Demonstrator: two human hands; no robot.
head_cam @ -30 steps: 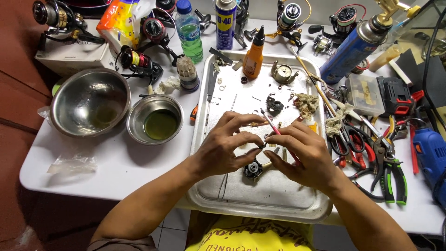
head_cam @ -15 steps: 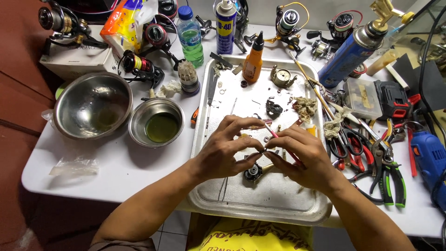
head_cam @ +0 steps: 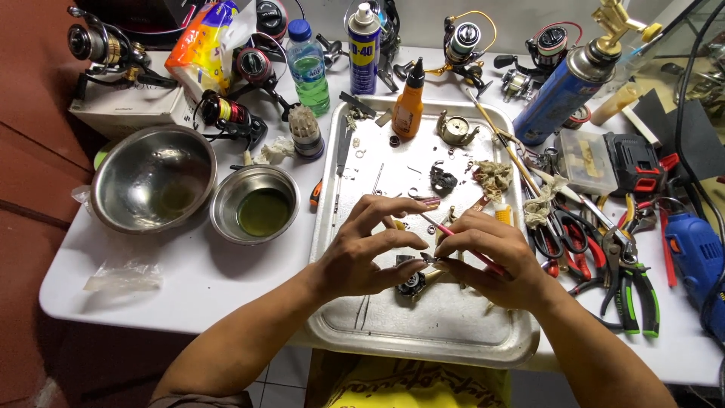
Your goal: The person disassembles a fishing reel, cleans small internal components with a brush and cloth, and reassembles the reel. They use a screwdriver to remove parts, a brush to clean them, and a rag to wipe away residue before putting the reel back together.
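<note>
A: Status of hands?

B: Left hand (head_cam: 368, 253) pinches a small dark reel part (head_cam: 412, 281) w/ fingertips, just above the metal tray (head_cam: 461, 344). Right hand (head_cam: 491, 257) grips a thin red-handled tool (head_cam: 453, 236), tip at the part. Neither hand is slack.

A: Procedure for this step?

B: Recommend: keep the part low over the tray so loose bits drop in, not on the bench (head_cam: 189, 287). Brace wrists on the tray rim; light pressure at the tip. Judgement only.

A: Containers?

B: Small steel bowl (head_cam: 257, 202): yellow-green liquid. Large steel bowl (head_cam: 153, 177): thin film of liquid, otherwise bare. Tray: scattered small washers, a dark gear piece, a soiled rag (head_cam: 495, 177), an orange squeeze bottle (head_cam: 410, 106). Clear plastic box (head_cam: 585, 160) right of tray: contents unclear.
</note>
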